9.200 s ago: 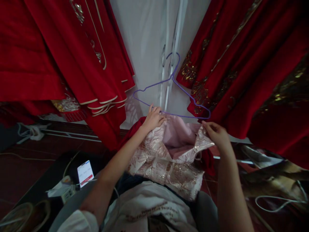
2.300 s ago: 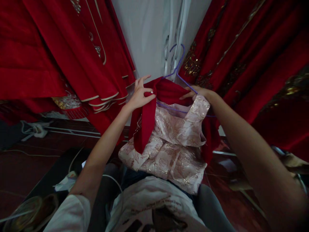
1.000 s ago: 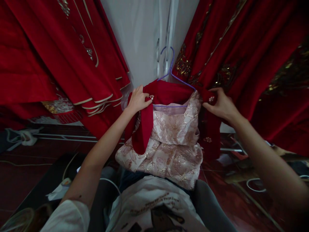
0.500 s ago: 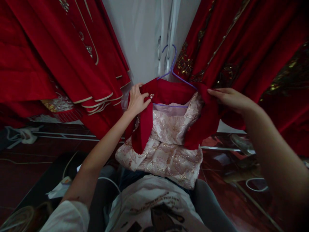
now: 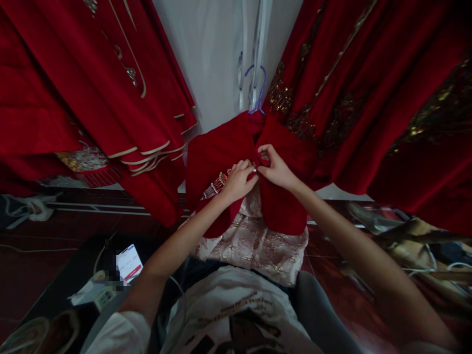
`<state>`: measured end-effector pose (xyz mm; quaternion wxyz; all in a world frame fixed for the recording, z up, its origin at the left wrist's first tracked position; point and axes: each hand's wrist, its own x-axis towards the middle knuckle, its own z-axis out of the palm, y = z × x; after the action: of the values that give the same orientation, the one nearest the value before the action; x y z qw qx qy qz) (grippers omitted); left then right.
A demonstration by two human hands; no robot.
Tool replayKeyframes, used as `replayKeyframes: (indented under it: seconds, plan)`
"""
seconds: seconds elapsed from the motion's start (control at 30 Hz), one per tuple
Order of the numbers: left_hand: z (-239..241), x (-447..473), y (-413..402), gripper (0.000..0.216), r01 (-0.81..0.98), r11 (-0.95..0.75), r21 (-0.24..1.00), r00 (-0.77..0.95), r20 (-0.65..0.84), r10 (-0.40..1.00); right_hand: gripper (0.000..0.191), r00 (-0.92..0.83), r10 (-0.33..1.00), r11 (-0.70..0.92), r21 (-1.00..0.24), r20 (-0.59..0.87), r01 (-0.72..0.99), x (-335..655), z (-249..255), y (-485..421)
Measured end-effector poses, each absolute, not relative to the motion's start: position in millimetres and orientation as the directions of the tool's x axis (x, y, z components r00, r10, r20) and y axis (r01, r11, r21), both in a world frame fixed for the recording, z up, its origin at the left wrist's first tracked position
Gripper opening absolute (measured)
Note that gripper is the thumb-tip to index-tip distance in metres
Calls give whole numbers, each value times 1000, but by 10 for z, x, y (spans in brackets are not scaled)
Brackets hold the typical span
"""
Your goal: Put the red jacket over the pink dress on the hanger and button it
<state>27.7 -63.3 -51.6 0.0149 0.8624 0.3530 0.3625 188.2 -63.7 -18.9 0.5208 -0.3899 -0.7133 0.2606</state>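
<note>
Two hands, the left hand [image 5: 239,181] and the right hand [image 5: 273,167], one red jacket [image 5: 221,152], one pink dress [image 5: 254,243], one purple hanger [image 5: 258,88], one phone [image 5: 129,261].

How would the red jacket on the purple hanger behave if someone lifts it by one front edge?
The red jacket would probably flop and fold, since it drapes in soft creases. It may slide off the purple hanger, which looks like thin wire. Both hands, left and right, pinch its front edges together.

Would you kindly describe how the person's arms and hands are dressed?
Both forearms are bare, and the left hand and right hand wear no gloves. A short white sleeve covers the left upper arm. No watch or bracelet shows.
</note>
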Motion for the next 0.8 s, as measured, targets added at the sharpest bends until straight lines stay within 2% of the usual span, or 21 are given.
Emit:
replayKeyframes:
  seconds: [0.2,0.3,0.43,0.53,0.63,0.8]
  plan:
    - [-476,170,-680,16,601,-659,453,212,704,678,44,31,811,538,-765,585,354,1829,-310,-911]
    - [-471,169,-660,11,542,-638,547,122,700,704,42,87,814,517,-784,575,343,1816,-322,-1080]
    - [-510,217,-660,15,464,-630,623,108,666,738,36,35,822,537,-792,569,290,1793,-373,-1098]
    - [-539,222,-666,14,434,-632,642,111,658,745,30,67,810,540,-787,582,298,1784,-441,-985]
    - [-544,205,-683,12,402,-657,638,157,659,736,28,132,793,538,-785,595,308,1755,-489,-888]
    - [-505,187,-705,17,419,-666,617,209,648,732,32,77,806,554,-795,587,247,1721,-508,-859]
